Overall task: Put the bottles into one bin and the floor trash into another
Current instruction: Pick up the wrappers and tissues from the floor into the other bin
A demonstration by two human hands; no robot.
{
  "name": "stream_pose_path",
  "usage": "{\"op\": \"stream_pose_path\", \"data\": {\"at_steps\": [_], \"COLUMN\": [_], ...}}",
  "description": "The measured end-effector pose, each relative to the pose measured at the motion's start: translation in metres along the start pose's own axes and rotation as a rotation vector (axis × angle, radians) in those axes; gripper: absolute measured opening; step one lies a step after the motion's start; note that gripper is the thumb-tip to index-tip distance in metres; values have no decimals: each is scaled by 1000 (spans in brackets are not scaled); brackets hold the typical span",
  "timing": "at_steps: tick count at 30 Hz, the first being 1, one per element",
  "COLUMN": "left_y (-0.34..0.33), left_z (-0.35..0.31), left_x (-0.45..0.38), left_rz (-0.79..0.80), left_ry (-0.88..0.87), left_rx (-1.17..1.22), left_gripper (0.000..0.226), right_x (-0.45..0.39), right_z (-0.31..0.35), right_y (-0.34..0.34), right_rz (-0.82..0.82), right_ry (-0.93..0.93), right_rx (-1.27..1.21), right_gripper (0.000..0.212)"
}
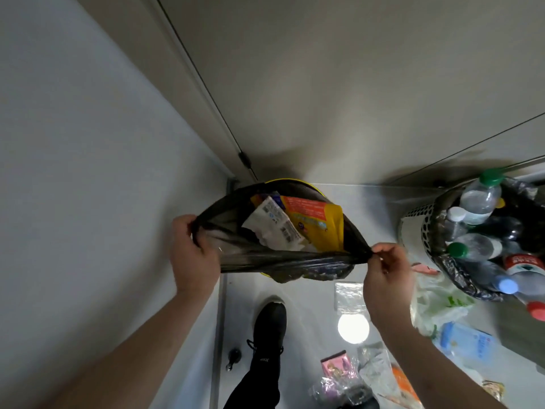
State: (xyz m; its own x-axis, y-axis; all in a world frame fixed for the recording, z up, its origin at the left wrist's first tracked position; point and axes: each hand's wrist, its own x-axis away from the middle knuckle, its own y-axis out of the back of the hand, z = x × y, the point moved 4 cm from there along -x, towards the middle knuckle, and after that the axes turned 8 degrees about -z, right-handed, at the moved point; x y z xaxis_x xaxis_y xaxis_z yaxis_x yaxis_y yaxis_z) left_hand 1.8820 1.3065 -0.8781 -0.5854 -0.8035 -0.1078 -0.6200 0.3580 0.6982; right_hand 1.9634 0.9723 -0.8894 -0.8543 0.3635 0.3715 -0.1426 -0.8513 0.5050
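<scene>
**Thin liner stretched wide, light litter waiting on the floor**

The floor carries both bins and a scatter of trash. By the wall corner stands the yellow bin, mostly hidden by its black liner, which is pulled up and drawn taut across the mouth. Inside lie a yellow packet and a white wrapper. To the right, well apart, the perforated basket is lined too and heaped with bottles, some poking above the rim.

The left hand grips a bunched fold of the liner at its left end; the right hand pinches the opposite edge between thumb and fingertips. Both are clamped on the film, holding it apart.

The liner looks thin, soft and slippery, likely to tear if pulled hard, so bunched folds seem the safer hold, not a single layer.

The remaining floor trash lies near the right arm: a white plastic bag, a blue pack, a clear sachet, a pink packet and crinkled film. All of it looks light and limp; the films may slide on the smooth floor, so pinching a raised corner or crumpling each piece should serve better than scooping flat. A black shoe stands between the liner and the litter.
</scene>
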Motion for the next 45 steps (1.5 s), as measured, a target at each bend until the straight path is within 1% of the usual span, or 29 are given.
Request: {"op": "stream_pose_path", "data": {"at_steps": [3, 5, 7, 10, 12, 15, 17, 18, 20, 22, 25, 28, 30, 32, 36, 39, 42, 44, 45], "left_y": [1, 0, -3, -7, -11, -17, -20, -21, -24, -27, -31, -34, -38, -41, -48, -44, -35, -31, -32], "left_z": [21, 27, 28, 25, 21, 18, 12, 9, 2, 2, 8, 7, 7, 3, -3, 6, 25, 37, 43], "left_x": [12, 10, 4, -4, -5, -10, -17, -21, -29, -35, -41, -47, -49, -48, -45, -42, -20, 0, 10], "left_rz": [148, 282, 380, 417, 454, 529, 529, 516, 517, 573, 662, 682, 699, 683, 644, 608, 652, 714, 742], "left_ry": [34, -24, -109, -122, -136, -145, -130, -151, -278, -384, -427, -361, -302, -274, -280, -257, -218, -193, -180], "left_rx": [-109, -216, -295, -323, -336, -352, -330, -316, -313, -371, -455, -534, -594, -580, -513, -556, -657, -695, -707], "left_gripper": [39, 45, 42, 36, 35, 41, 46, 47, 48, 44, 31, 28, 38, 49, 76, 79, 81, 91, 97], "right_x": [-3, -11, -18, -34, -45, -64, -72, -74, -79, -85, -91, -87, -76, -67, -62, -64, -63, -57, -55], "right_z": [-12, -11, -7, -1, 2, 6, 15, 23, 41, 56, 58, 55, 53, 48, 45, 38, 4, -18, -27], "right_y": [-7, -14, -24, -38, -42, -43, -45, -46, -50, -54, -55, -54, -54, -56, -64, -61, -46, -42, -42], "right_rz": [61, 117, 209, 360, 441, 549, 621, 645, 655, 660, 686, 668, 657, 644, 567, 512, 489, 549, 573], "right_ry": [-73, -13, 61, 145, 159, 114, 114, 130, 192, 294, 439, 535, 544, 564, 572, 607, 516, 416, 351], "right_rx": [219, 321, 408, 505, 570, 640, 655, 650, 639, 624, 620, 638, 609, 588, 564, 577, 646, 676, 691], "right_gripper": [27, 28, 35, 44, 49, 58, 60, 61, 64, 73, 81, 85, 83, 82, 96, 99, 100, 102, 97]}}
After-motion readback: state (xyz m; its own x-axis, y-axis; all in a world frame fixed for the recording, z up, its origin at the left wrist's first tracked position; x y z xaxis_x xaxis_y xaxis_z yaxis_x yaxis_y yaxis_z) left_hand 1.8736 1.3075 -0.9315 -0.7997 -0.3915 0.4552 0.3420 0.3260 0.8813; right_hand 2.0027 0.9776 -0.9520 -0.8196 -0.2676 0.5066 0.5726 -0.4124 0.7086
